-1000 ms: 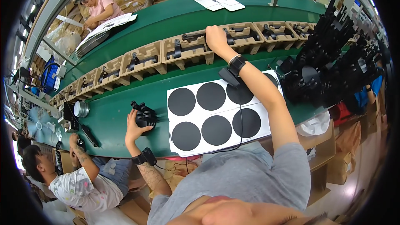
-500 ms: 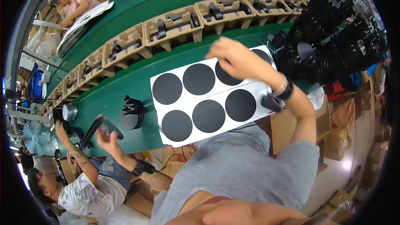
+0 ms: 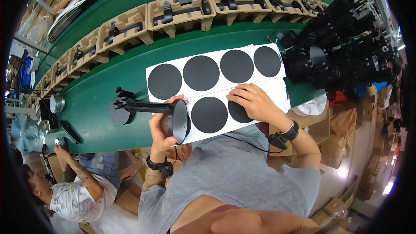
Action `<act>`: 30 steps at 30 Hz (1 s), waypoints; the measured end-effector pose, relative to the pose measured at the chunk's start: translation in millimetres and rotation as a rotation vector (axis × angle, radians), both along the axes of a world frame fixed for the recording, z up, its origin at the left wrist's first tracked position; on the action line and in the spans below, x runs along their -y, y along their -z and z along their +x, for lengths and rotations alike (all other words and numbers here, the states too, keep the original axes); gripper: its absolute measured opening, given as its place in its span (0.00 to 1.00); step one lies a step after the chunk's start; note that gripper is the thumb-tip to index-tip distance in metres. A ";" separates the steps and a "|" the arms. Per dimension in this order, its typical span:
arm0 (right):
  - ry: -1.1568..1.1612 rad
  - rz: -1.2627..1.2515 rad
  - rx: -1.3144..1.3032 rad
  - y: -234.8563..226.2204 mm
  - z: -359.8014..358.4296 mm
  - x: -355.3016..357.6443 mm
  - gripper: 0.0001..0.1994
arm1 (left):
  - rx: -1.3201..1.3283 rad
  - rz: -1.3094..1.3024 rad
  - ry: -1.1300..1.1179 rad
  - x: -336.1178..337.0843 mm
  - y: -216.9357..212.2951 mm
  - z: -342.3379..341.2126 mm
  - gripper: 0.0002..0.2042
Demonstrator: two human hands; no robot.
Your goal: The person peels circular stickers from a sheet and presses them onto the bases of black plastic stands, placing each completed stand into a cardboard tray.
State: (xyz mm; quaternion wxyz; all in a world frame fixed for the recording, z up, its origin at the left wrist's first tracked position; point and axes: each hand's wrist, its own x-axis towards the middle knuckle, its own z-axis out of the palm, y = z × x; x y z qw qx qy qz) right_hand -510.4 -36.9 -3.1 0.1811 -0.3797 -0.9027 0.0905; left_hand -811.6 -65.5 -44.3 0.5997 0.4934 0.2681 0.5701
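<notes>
Partly hidden, the left hand (image 3: 159, 126) clasped a black stand (image 3: 149, 112); at three o'clock the right hand (image 3: 255, 102) covered a black disc (image 3: 237, 112), fingers curled on it

This is a factory assembly line: a long green conveyor belt (image 3: 99, 99) is running from 9 o'clock toward 1 o'clock, carrying a row of moulded pulp packing trays (image 3: 175, 11) that are holding black parts. A heap of identical black stands (image 3: 346, 43) is lying at 2 o'clock, cardboard cartons (image 3: 342, 125) are standing at 4 o'clock, and other workers are sitting at 8 and 11 o'clock.
</notes>
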 end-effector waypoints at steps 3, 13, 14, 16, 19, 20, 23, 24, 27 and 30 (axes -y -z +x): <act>-0.026 -0.045 -0.006 -3.1 -2.4 -4.6 0.17 | -0.063 0.022 -0.059 -1.0 -0.2 -1.4 0.51; 0.078 0.318 -0.657 18.7 23.2 -13.8 0.09 | -0.040 0.092 -0.081 -8.4 14.0 -11.5 0.49; 0.218 0.257 -0.838 10.2 23.9 -14.2 0.09 | -0.043 0.091 -0.091 -8.1 12.5 -10.8 0.49; 0.375 0.172 -1.287 13.1 40.6 -20.8 0.08 | 0.062 -0.002 -0.142 -4.9 5.7 -12.0 0.48; 0.452 0.365 -1.209 -16.6 38.7 -18.2 0.07 | 0.143 -0.085 -0.170 -12.3 -18.8 -10.7 0.47; 0.504 0.407 -1.127 -31.8 31.2 -13.2 0.07 | 0.231 -0.178 -0.179 -14.0 -33.2 -8.6 0.46; 0.434 0.332 -1.090 -55.9 7.2 -3.9 0.08 | 0.409 -0.229 -0.099 -28.3 -75.5 0.1 0.43; 0.444 0.261 -1.068 -64.6 -6.3 -2.5 0.09 | 0.474 -0.203 -0.040 -32.4 -84.0 2.1 0.43; 0.243 -0.299 -1.266 -80.3 -48.8 -9.6 0.11 | 0.517 -0.127 0.006 -35.7 -96.8 16.1 0.45; 0.094 -0.789 -1.351 -87.1 -82.4 -18.6 0.06 | 0.474 -0.063 -0.071 -38.6 -100.5 34.9 0.45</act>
